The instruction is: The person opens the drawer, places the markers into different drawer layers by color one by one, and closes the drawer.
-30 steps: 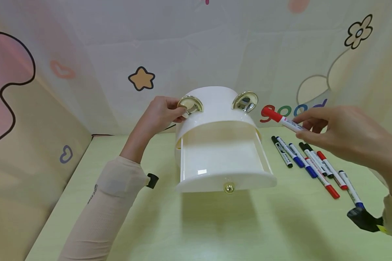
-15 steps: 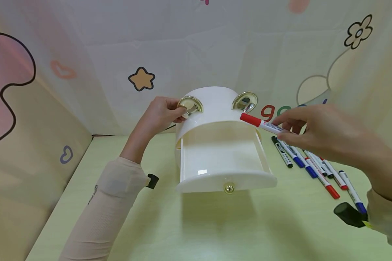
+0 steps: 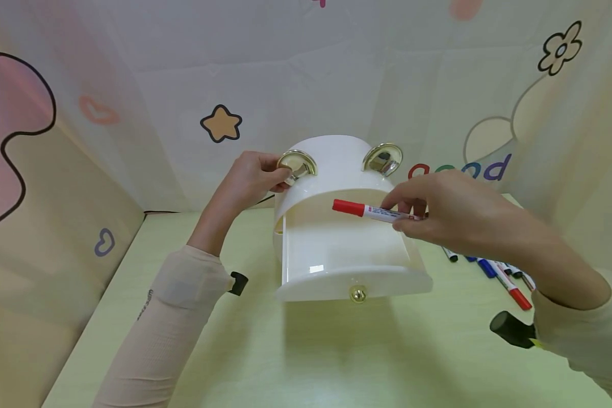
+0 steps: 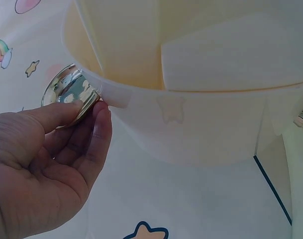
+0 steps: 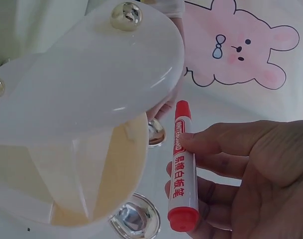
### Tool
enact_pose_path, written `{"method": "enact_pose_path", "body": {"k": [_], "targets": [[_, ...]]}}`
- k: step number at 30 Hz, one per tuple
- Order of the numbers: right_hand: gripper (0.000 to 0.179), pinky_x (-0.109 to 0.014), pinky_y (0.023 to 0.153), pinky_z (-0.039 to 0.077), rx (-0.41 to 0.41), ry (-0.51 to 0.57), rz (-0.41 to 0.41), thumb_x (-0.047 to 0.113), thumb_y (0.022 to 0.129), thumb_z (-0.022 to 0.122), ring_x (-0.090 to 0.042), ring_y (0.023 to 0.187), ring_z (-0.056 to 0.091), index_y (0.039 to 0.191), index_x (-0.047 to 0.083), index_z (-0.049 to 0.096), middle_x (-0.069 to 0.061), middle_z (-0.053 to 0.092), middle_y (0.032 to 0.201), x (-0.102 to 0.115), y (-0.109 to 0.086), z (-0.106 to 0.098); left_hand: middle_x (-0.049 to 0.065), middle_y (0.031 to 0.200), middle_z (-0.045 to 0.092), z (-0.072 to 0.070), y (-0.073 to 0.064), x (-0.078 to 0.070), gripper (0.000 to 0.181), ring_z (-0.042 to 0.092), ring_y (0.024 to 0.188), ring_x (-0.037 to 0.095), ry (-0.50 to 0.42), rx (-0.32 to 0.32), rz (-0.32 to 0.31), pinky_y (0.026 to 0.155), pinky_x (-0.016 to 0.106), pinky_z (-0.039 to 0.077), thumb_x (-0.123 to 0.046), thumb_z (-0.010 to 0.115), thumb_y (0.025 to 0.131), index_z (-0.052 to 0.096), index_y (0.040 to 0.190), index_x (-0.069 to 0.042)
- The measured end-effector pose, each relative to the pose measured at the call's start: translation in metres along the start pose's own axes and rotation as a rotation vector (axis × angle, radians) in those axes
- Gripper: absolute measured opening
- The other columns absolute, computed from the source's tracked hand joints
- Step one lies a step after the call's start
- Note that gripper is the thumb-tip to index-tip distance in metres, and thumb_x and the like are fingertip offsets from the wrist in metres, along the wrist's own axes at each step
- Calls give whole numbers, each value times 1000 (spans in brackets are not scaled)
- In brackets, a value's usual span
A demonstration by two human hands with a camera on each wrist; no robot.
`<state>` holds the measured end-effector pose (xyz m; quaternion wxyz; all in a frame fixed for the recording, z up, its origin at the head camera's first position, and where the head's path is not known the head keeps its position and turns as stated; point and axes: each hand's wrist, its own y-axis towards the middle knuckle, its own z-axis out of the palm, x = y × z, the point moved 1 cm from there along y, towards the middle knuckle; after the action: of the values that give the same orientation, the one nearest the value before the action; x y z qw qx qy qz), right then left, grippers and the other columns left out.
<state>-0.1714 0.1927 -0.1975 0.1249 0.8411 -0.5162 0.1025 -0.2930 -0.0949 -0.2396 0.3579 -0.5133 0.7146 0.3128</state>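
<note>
A white rounded storage box (image 3: 336, 161) with two gold ears stands at the back middle of the table, its upper drawer (image 3: 347, 243) pulled out toward me. My left hand (image 3: 252, 178) pinches the left gold ear (image 3: 298, 163) between thumb and fingers, also plain in the left wrist view. Between thumb and fingertips, my right hand (image 3: 454, 209) holds a red-capped whiteboard marker (image 3: 379, 213), which lies nearly level over the drawer's right part, cap pointing left. Lettering shows on the marker's white barrel (image 5: 183, 169) in the right wrist view. Inside the drawer only bare white floor shows.
Several black, blue and red markers (image 3: 510, 286) lie on the table right of the box, partly hidden by my right arm. A gold knob (image 3: 357, 293) sticks out from the drawer front. A printed curtain (image 3: 173, 113) hangs close behind the box.
My right hand has carried the red marker leftward and slightly down, from beside the box to over the open drawer. The left hand, box and drawer have stayed put.
</note>
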Motion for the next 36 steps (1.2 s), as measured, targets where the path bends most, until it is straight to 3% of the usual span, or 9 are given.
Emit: {"method": "enact_pose_path", "body": {"k": [9, 24, 36], "targets": [[24, -34, 63, 46, 17, 6, -90, 9, 89, 79, -16, 76, 56, 112, 16, 79, 6, 67, 84, 11, 12, 18, 17, 114, 70, 1, 1, 1, 25, 71, 93, 25, 11, -9, -10, 91, 34, 57, -10, 61, 104, 70, 124, 0], [19, -33, 63, 48, 61, 29, -170, 7, 88, 79, -13, 74, 56, 106, 15, 79, 6, 66, 84, 16, 20, 33, 15, 113, 70, 2, 1, 0, 24, 70, 94, 25, 10, -16, -23, 90, 32, 57, -11, 62, 103, 71, 123, -1], [17, -32, 61, 48, 79, 68, -222, 10, 90, 77, -10, 70, 56, 106, 14, 78, 8, 65, 81, 17, 21, 35, 17, 115, 70, 0, -2, 0, 24, 71, 94, 25, -1, -4, 27, 89, 33, 58, -10, 60, 104, 70, 123, 2]]}}
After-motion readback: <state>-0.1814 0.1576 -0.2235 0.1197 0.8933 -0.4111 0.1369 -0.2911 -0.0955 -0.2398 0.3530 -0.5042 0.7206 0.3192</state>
